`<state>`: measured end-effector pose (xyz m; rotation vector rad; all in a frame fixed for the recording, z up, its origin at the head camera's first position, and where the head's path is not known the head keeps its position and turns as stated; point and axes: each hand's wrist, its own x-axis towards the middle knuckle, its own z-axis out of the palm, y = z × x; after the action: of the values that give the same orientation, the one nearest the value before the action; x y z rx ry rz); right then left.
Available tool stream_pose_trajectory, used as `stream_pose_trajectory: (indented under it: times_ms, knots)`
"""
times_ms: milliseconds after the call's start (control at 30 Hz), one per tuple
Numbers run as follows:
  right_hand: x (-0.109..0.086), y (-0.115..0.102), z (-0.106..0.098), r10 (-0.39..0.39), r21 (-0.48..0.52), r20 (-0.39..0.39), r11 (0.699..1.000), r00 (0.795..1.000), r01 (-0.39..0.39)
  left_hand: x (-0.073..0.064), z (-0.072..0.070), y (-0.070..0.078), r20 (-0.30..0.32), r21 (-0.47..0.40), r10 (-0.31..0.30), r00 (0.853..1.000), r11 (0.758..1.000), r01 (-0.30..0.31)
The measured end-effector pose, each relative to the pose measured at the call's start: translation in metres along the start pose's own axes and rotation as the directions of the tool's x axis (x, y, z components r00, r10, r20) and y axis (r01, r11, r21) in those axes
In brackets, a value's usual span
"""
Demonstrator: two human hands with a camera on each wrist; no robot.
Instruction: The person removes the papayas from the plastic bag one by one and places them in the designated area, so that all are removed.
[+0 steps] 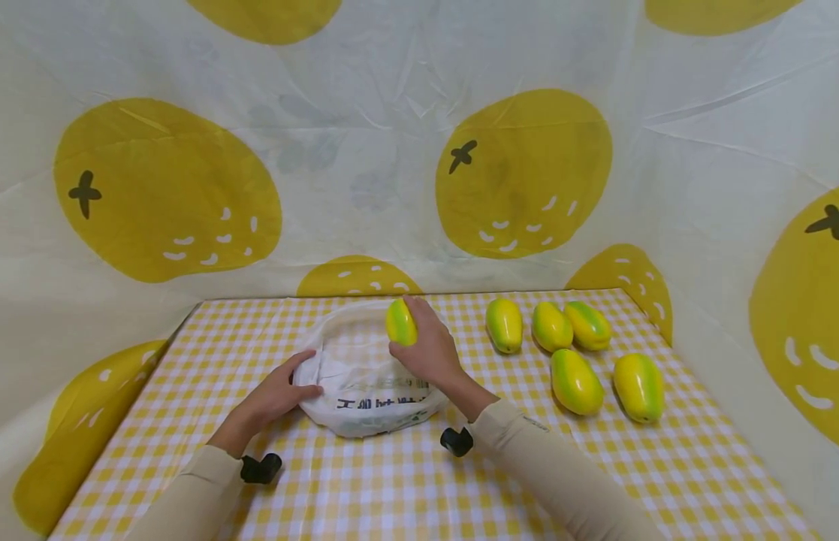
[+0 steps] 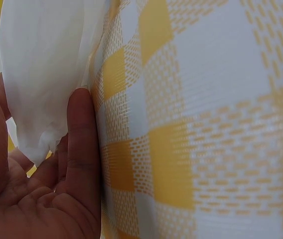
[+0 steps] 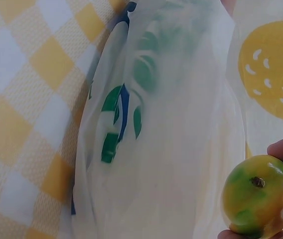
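A white plastic bag with dark and green print stands on the table, its mouth spread wide. My left hand holds the bag's left side, and its wall lies between thumb and fingers in the left wrist view. Over the right part of the mouth, my right hand grips a shiny yellow-green papaya. The right wrist view shows the held papaya's brown-centred end, with fingertips around it, beside the bag's printed wall. The bag's inside is partly hidden by the right hand.
Several more papayas lie to the right: one papaya nearest the bag, others behind and one papaya farthest right. A yellow checked cloth covers the table. Curtains printed with big yellow fruit hang behind and at both sides.
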<state>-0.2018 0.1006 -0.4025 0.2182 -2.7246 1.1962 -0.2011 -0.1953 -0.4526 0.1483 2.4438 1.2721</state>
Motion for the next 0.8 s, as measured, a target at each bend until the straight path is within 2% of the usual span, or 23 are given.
stream_pose_trajectory:
  times_ms: [467, 800]
  knots:
    - [-0.007, 0.009, -0.015, 0.018, 0.008, -0.014, 1.0, 1.0, -0.018, 0.0, -0.001, 0.0, 0.002, 0.002, 0.007, 1.0, 1.0, -0.007]
    - [-0.015, 0.016, -0.024, 0.025, -0.011, -0.015, 1.0, 1.0, -0.025, 0.001, 0.0, 0.0, 0.003, 0.013, -0.013, 1.0, 1.0, 0.013]
